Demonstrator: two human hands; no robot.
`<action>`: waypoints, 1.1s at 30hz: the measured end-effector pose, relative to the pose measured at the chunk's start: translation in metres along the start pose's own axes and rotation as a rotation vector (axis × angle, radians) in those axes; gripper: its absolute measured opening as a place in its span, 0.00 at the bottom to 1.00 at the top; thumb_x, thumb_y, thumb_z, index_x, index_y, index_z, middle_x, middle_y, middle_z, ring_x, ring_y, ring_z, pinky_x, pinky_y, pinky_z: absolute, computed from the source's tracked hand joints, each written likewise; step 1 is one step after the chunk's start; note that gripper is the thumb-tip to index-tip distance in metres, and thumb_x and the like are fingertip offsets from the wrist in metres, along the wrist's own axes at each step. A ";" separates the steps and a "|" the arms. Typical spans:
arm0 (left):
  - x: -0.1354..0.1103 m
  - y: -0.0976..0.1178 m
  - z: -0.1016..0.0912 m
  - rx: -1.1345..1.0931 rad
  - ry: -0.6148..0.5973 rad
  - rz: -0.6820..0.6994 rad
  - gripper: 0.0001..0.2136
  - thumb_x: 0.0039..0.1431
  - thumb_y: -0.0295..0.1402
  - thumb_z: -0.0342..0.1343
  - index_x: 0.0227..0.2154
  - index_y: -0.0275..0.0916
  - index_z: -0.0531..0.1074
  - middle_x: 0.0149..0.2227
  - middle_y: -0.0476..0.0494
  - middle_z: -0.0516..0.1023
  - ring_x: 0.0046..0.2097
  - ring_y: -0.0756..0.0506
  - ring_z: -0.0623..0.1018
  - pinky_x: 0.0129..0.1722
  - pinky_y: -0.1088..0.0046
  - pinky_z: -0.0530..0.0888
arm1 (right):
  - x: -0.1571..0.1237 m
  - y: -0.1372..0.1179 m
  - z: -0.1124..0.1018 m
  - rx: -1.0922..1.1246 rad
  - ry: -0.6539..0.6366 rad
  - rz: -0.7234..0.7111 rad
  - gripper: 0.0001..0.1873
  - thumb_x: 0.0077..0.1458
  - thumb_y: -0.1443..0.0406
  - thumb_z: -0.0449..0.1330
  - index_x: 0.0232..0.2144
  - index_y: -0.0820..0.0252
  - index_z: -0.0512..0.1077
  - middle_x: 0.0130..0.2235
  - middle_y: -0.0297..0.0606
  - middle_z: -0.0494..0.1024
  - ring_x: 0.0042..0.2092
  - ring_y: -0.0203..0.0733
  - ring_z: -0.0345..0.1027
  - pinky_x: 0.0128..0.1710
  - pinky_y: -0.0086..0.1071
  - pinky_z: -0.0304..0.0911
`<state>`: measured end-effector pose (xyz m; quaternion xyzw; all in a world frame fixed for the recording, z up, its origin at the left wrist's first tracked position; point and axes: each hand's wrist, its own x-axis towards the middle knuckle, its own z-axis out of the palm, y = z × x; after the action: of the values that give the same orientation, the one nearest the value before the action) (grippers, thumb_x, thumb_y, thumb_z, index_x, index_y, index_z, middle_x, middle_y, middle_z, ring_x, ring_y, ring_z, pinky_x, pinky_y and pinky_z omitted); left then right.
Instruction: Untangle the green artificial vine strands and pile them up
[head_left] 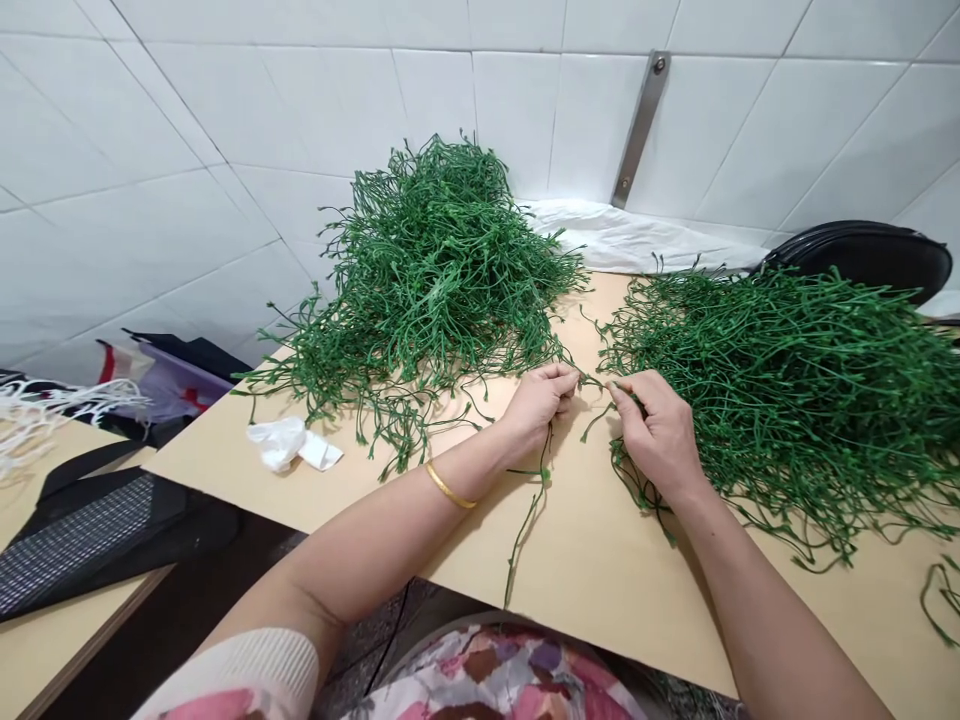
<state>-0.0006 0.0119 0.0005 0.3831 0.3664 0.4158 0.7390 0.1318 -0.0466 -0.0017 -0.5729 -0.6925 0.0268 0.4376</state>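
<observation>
This is a small, makeshift handwork shop, the sort of room used for piecework. The bench point(600, 570) is a bare sheet of pale board pushed against a wall of white tiles point(225, 120), which has a metal bracket point(639, 130) screwed onto it. Bulk stock covers the board: a heap point(435, 270) of green, artificial-looking stems by the wall and a wider second heap point(795, 380) on the right, every piece alike. The left hand point(540, 400) and right hand point(660, 430) pinch stems between the heaps. A crumpled plastic sheet point(622, 235) and a black bag point(862, 255) lie behind. A second bench point(45, 640) on the left carries white cords point(37, 415).
</observation>
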 end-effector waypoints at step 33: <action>0.003 -0.001 -0.002 -0.027 -0.143 -0.125 0.08 0.53 0.28 0.53 0.21 0.34 0.63 0.17 0.49 0.67 0.19 0.54 0.69 0.20 0.78 0.66 | -0.001 0.001 0.007 -0.300 -0.122 -0.075 0.11 0.54 0.66 0.49 0.34 0.58 0.72 0.32 0.38 0.73 0.32 0.38 0.66 0.29 0.29 0.56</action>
<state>-0.0008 0.0145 -0.0020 0.3781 0.3304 0.3452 0.7930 0.1279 -0.0442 -0.0067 -0.6029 -0.7350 -0.0586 0.3047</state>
